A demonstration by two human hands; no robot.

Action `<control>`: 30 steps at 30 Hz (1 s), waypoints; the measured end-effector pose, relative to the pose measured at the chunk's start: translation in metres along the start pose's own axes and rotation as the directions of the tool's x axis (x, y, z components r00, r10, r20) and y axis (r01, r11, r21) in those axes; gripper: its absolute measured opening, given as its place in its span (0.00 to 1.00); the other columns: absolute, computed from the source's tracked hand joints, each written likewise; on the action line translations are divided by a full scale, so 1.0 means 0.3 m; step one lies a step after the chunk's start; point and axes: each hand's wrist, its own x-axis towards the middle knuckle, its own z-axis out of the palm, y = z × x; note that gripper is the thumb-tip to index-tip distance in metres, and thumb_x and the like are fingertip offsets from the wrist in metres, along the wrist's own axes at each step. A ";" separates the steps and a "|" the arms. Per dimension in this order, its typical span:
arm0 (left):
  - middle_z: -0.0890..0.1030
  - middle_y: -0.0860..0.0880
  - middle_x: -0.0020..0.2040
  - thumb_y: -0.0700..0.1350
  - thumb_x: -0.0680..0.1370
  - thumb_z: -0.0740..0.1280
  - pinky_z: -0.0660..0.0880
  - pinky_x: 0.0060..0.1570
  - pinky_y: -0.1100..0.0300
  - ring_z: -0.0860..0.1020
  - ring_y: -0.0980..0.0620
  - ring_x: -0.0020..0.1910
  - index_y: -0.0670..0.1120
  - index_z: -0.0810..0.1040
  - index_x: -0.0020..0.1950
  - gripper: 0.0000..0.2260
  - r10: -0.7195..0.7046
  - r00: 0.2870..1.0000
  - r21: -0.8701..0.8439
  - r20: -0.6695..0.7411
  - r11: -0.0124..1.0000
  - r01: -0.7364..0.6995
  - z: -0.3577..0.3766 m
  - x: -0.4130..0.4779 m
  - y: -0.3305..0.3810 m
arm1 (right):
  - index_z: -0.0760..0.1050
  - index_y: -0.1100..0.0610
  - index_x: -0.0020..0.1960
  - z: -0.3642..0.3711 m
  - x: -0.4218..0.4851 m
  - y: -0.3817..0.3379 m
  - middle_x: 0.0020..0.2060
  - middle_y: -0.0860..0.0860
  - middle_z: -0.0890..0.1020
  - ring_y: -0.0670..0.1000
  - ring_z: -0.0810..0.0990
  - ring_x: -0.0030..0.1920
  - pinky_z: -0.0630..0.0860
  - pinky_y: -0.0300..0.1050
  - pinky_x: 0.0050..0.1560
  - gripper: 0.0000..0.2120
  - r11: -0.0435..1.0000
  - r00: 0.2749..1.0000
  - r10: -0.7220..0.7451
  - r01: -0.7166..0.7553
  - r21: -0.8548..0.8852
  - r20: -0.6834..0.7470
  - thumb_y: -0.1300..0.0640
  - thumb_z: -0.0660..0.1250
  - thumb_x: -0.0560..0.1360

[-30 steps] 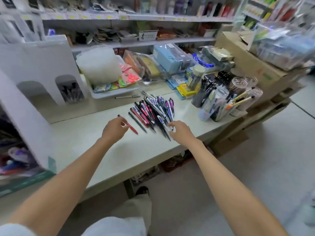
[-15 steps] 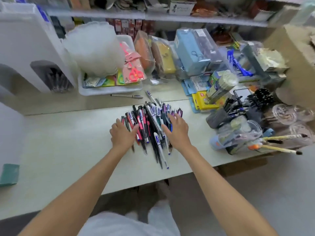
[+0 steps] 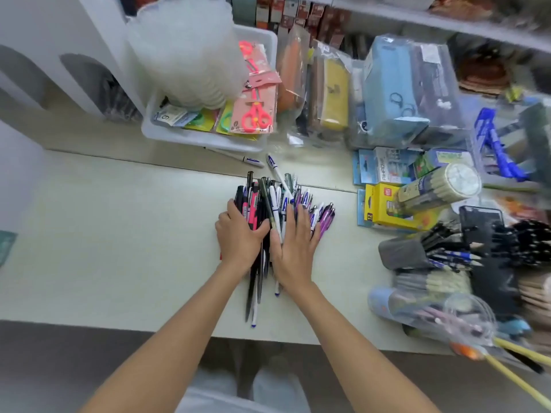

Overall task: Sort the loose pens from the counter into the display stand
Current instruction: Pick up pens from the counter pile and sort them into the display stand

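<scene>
A heap of loose pens (image 3: 269, 201), black, white, pink and purple, lies mid-counter on the pale counter top (image 3: 119, 234). My left hand (image 3: 238, 236) presses against the heap's left side, fingers over the black and pink pens. My right hand (image 3: 293, 242) lies flat on the right part of the heap, fingers straight. Several pen tips stick out toward me between my wrists. Two white pens (image 3: 235, 155) lie apart behind the heap. A white display stand (image 3: 98, 55) with arched slots is at the back left; one slot holds dark pens (image 3: 116, 102).
A white tray (image 3: 202, 138) of scissor packs and plastic cups sits behind the heap. Bagged goods and a yellow box (image 3: 384, 207) crowd the back right. Tipped pen cups (image 3: 417, 251) and pencils fill the right side. The counter's front edge (image 3: 149, 326) runs close to me.
My hands have come together from either side and pushed the spread pens into a tighter bundle. The view has dropped closer over the counter.
</scene>
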 end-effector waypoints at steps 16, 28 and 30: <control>0.81 0.48 0.47 0.44 0.73 0.74 0.78 0.50 0.53 0.81 0.47 0.47 0.44 0.75 0.54 0.13 -0.219 0.969 -0.558 0.118 0.793 0.247 -0.211 0.146 -0.091 | 0.48 0.47 0.80 -0.014 0.006 0.009 0.79 0.48 0.52 0.45 0.45 0.79 0.37 0.58 0.77 0.31 1.000 0.998 0.022 -0.023 0.022 0.051 0.38 0.45 0.80; 0.83 0.46 0.38 0.37 0.78 0.67 0.79 0.36 0.60 0.80 0.51 0.34 0.39 0.74 0.58 0.09 0.287 0.698 -0.675 0.656 0.637 0.372 -0.586 0.086 -0.036 | 0.63 0.50 0.75 -0.289 0.248 -0.547 0.67 0.48 0.71 0.45 0.74 0.61 0.73 0.40 0.56 0.26 0.774 0.990 -0.028 -0.068 0.630 0.140 0.49 0.65 0.79; 0.84 0.46 0.40 0.37 0.79 0.66 0.79 0.35 0.61 0.80 0.52 0.34 0.40 0.75 0.58 0.08 0.308 0.667 -0.671 0.678 0.630 0.392 -0.620 0.084 -0.030 | 0.69 0.56 0.71 -0.292 0.281 -0.617 0.60 0.51 0.76 0.46 0.76 0.55 0.72 0.39 0.51 0.21 0.789 0.974 -0.036 -0.110 0.605 0.224 0.52 0.65 0.80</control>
